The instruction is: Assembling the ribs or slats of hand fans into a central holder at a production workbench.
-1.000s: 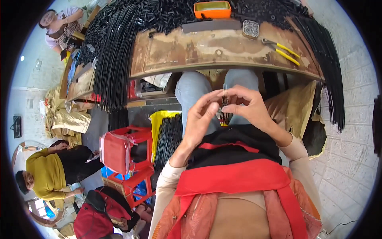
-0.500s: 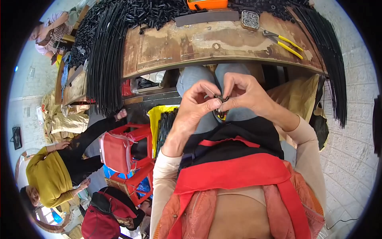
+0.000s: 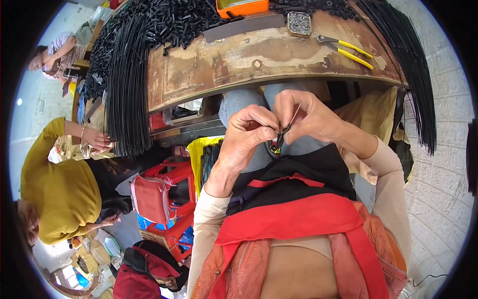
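Observation:
In front of my lap, my left hand (image 3: pixel 251 130) and my right hand (image 3: pixel 309 119) meet with fingertips pinched together. Between them is a small dark piece (image 3: pixel 280 137), mostly covered by the fingers, so its exact kind does not show. A thin light-coloured wire (image 3: pixel 259 120) slants out of the left fingers. Another thin wire (image 3: pixel 296 113) sticks up at the right fingers. Below the fingertips hangs a dark, shiny part of the piece, above the black cloth (image 3: pixel 294 164) at my waist.
The worn wooden table (image 3: pixel 209 74) bears yellow-handled pliers (image 3: pixel 348 51), a tin of small metal bits (image 3: pixel 299 25), a grey strip (image 3: pixel 244 28), an orange box (image 3: pixel 242 8) and heaped black tubes (image 3: pixel 164 20). Black rod bundles (image 3: pixel 128 89) overhang it. A person in yellow (image 3: pixel 69 184) stands left, beside red stools (image 3: pixel 151 199).
The person in yellow has come closer, one hand now at the left rod bundle. My hands remain together, with a thin wire now showing at the right fingers. The view has shifted slightly.

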The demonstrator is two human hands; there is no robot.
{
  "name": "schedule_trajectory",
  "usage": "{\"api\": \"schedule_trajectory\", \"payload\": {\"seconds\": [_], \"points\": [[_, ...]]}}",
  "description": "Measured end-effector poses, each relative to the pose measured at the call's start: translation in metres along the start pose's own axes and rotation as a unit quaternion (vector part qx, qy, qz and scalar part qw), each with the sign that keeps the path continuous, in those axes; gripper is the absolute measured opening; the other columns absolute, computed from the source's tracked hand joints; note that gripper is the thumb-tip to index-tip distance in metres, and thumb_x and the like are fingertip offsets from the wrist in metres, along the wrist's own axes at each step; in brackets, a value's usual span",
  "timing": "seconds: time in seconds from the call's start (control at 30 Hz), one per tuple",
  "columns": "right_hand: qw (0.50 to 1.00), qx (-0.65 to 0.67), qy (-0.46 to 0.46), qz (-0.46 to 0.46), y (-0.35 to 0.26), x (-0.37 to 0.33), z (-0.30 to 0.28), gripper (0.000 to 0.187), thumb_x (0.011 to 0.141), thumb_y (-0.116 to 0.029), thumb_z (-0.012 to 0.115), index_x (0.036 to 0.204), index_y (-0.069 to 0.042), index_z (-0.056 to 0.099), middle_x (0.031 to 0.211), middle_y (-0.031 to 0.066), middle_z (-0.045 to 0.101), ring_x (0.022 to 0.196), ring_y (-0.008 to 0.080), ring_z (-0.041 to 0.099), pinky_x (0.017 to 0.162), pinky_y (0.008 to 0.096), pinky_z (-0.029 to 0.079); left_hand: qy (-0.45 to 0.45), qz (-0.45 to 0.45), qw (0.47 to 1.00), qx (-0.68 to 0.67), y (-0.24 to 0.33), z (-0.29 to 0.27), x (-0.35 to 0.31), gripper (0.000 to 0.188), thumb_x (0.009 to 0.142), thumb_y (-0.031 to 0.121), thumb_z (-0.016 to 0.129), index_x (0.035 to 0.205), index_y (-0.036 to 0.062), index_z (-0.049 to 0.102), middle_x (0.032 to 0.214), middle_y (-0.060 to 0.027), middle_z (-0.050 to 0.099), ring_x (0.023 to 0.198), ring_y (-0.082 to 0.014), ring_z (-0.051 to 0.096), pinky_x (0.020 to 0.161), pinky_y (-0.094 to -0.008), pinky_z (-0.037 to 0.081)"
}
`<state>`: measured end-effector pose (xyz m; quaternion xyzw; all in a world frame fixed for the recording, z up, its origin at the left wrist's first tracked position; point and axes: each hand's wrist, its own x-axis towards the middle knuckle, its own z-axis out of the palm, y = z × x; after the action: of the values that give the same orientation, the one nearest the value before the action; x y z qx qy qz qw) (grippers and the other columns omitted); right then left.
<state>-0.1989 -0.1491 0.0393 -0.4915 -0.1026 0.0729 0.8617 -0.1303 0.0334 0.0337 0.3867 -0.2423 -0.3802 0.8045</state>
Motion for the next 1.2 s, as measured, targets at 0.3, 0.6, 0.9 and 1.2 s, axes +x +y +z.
{"api": "schedule_trajectory", "payload": {"seconds": [0.3, 0.6, 0.9, 1.2], "points": [[0.987, 0.137, -0.082, -0.031, 0.007, 0.0, -0.035, 0.023, 0.075, 0.001, 0.079, 0.083, -0.006, 0.058, 0.084, 0.0022, 0.06, 0.08, 0.0091, 0.058, 0.071, 0.0243, 0.048, -0.017, -0.047, 0.999, 0.016, -0.002, 0.011, 0.025, 0.02, 0.079, 0.014, 0.078, 0.085, 0.0022, 0.064, 0.086, -0.0076, 0.065, 0.081, -0.0139, 0.059, 0.076, -0.0283, 0.047], [0.979, -0.097, 0.085, -0.158, -0.024, -0.025, -0.007, 0.017, 0.074, 0.007, 0.076, 0.087, 0.0, 0.067, 0.093, 0.0048, 0.059, 0.09, 0.0123, 0.057, 0.08, 0.0264, 0.047, 0.006, 0.007, 0.991, 0.136, 0.011, 0.041, 0.022, 0.015, 0.08, -0.008, 0.067, 0.091, 0.0007, 0.06, 0.093, -0.006, 0.061, 0.085, -0.0145, 0.06, 0.077, -0.0286, 0.051], [0.974, -0.192, 0.075, -0.088, -0.052, -0.023, -0.022, 0.016, 0.075, 0.002, 0.077, 0.087, -0.002, 0.068, 0.094, 0.0059, 0.061, 0.091, 0.0135, 0.058, 0.081, 0.0278, 0.046, -0.027, -0.013, 0.995, 0.092, -0.005, 0.012, 0.045, 0.014, 0.08, -0.008, 0.069, 0.093, -0.0044, 0.068, 0.092, -0.016, 0.067, 0.086, -0.0217, 0.067, 0.077, -0.0359, 0.059], [0.69, -0.668, 0.238, -0.146, -0.104, 0.064, -0.246, 0.021, 0.086, -0.014, 0.063, 0.105, -0.005, 0.067, 0.098, 0.014, 0.066, 0.091, 0.0295, 0.064, 0.077, 0.0375, 0.05, 0.07, -0.068, 0.99, 0.105, -0.009, -0.024, 0.093, 0.01, 0.08, -0.008, 0.068, 0.089, -0.003, 0.065, 0.1, -0.0165, 0.066, 0.099, -0.0363, 0.066, 0.076, -0.0439, 0.061]]}}
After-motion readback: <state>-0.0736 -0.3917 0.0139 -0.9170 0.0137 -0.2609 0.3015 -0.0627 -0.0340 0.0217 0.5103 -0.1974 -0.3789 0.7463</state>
